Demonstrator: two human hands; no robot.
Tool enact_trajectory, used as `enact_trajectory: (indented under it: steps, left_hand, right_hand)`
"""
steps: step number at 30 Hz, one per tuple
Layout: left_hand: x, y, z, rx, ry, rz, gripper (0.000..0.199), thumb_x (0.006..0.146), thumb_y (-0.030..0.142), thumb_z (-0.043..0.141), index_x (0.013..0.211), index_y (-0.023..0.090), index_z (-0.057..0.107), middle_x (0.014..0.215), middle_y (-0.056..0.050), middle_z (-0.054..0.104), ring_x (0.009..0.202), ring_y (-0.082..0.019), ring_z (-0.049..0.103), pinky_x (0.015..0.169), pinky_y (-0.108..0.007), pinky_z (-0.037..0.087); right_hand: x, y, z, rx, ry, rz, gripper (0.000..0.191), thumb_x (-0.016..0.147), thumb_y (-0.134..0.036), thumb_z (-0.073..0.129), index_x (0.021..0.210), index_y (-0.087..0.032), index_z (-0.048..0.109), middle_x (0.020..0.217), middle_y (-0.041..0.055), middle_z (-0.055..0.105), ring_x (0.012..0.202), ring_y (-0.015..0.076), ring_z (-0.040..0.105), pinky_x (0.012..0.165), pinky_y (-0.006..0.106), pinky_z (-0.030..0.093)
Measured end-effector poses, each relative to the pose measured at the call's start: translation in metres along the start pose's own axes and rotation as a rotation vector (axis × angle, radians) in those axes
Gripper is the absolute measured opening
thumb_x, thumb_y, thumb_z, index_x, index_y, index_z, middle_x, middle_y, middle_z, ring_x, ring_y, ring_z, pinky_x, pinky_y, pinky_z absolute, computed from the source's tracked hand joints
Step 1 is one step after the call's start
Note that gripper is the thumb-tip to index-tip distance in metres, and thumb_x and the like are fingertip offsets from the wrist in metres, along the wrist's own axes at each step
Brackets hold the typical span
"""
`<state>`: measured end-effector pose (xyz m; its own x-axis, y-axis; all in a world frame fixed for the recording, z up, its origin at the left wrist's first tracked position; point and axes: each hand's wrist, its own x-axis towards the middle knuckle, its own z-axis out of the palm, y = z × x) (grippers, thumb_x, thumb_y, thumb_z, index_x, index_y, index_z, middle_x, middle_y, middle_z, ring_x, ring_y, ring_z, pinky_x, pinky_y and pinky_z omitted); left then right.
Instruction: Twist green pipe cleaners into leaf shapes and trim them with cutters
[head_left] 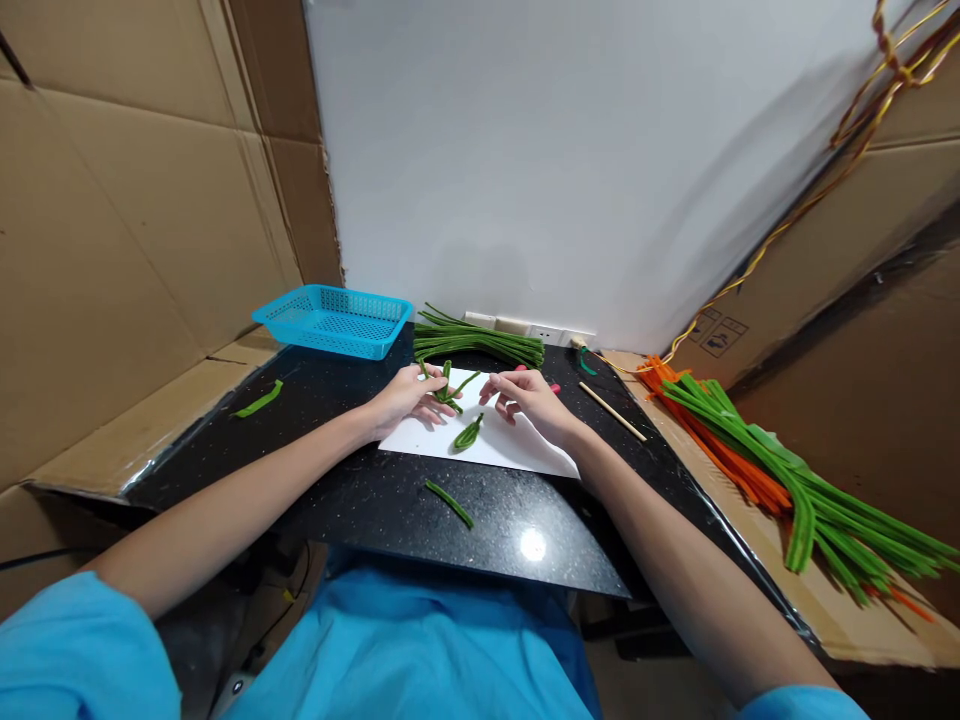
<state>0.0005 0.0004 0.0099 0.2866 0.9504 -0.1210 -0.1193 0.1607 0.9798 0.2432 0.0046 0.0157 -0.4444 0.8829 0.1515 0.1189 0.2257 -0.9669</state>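
Observation:
Above a white sheet [420, 440], my left hand [409, 396] pinches a piece of bent green pipe cleaners [448, 392] whose strands stick out in several directions. My right hand [525, 397] hovers over the sheet's right part with its fingers curled and thumb near the forefinger. Whether anything thin sits between those fingertips I cannot make out. Between the hands, a leaf-shaped loop of green pipe cleaner [468, 434] lies on the sheet. Closer to the table's front edge lies a short straight green piece [449, 504].
A blue perforated basket [330, 325] stands at the back left, near a light green strip [259, 399]. Behind the sheet lies a green pipe-cleaner bundle [480, 338]. Red-handled scissors [555, 388], partly hidden, and a wooden stick [613, 411] lie right; orange [735, 465] and green bundles [832, 490] rest on cardboard.

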Motion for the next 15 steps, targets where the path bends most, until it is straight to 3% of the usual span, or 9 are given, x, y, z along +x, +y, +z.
enact_trajectory:
  steps: [10,15]
  left_hand:
    - [-0.001,0.002,0.001,0.009,0.004,-0.017,0.015,0.099,0.019,0.067,0.097,0.017,0.053,0.102,-0.017,0.08,0.067,-0.023,0.08,0.045,-0.024,0.059]
    - [-0.002,0.002,0.002,0.01,-0.002,-0.018,0.015,0.1,0.019,0.065,0.096,0.019,0.05,0.1,-0.016,0.08,0.068,-0.024,0.08,0.044,-0.024,0.059]
  right_hand:
    - [-0.001,-0.001,-0.003,-0.044,-0.005,0.045,0.045,0.089,-0.058,0.074,0.085,-0.014,0.074,0.092,0.0083,0.072,0.056,0.009,0.052,0.043,0.021,0.042]
    - [-0.005,-0.007,-0.011,-0.122,-0.167,0.124,0.041,0.08,-0.052,0.085,0.094,-0.014,0.077,0.085,0.0057,0.072,0.057,0.0108,0.057,0.044,0.022,0.045]
